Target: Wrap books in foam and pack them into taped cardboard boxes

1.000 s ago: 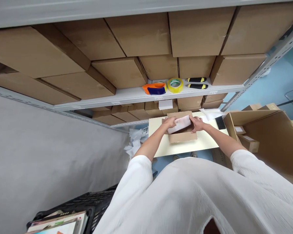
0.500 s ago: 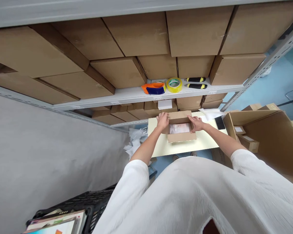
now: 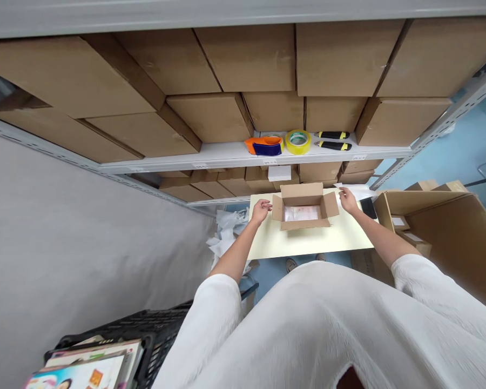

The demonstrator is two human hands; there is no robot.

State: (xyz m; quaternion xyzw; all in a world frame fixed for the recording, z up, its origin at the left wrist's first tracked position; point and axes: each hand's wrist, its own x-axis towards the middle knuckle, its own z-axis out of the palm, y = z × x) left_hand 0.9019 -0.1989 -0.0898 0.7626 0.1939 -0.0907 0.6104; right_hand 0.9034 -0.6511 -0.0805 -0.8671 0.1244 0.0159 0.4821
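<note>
Left hand (image 3: 261, 210) is hanging just off the left flap (image 3: 278, 208) of the open box (image 3: 302, 224), fingers loosely curled, gripping nothing; a stray brush there could be nudging the box askew, since neither hand is bracing it. Right hand (image 3: 348, 201) is hovering by the white sheets (image 3: 361, 191), fingertips at a pale corner; cannot tell whether they are pinching it. If layers are clinging together, a hurried pull could be dragging extra sheets or catching the black flat object (image 3: 368, 208) lying just beside. Both arms are extending forward, spread wide, hands flanking the box. Box is standing upright on the table (image 3: 273, 246), flaps splayed; a pale packet (image 3: 302, 213) is lying inside, likely shifting if tipped. Farther out, a large carton (image 3: 449, 227) is standing rightward; tape dispenser (image 3: 265, 146) is resting on the shelf (image 3: 227, 154).
</note>
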